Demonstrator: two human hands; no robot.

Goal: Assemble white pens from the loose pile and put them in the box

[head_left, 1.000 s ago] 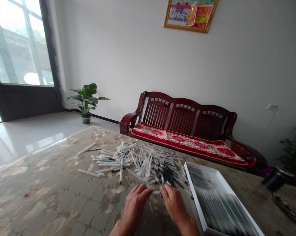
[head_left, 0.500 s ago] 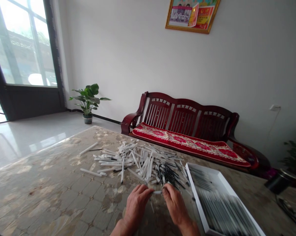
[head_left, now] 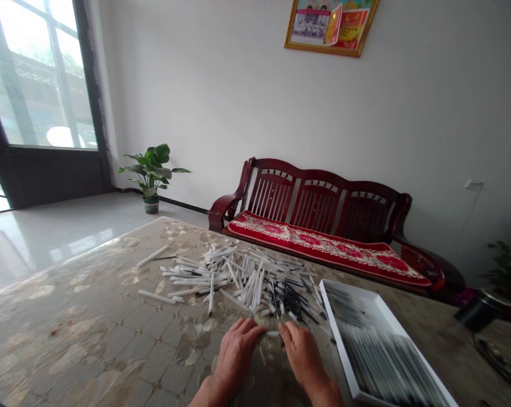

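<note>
The left hand (head_left: 238,353) and right hand (head_left: 302,356) curl inward together at the near edge of a marble-patterned tabletop (head_left: 90,316), apparently closed on a short white pen barrel (head_left: 272,334), though the grip is hard to make out. A loose heap of white and black pen parts (head_left: 247,280) lies just beyond them, beside a white tray (head_left: 339,339) holding blurred rows of dark pens (head_left: 378,356).
</note>
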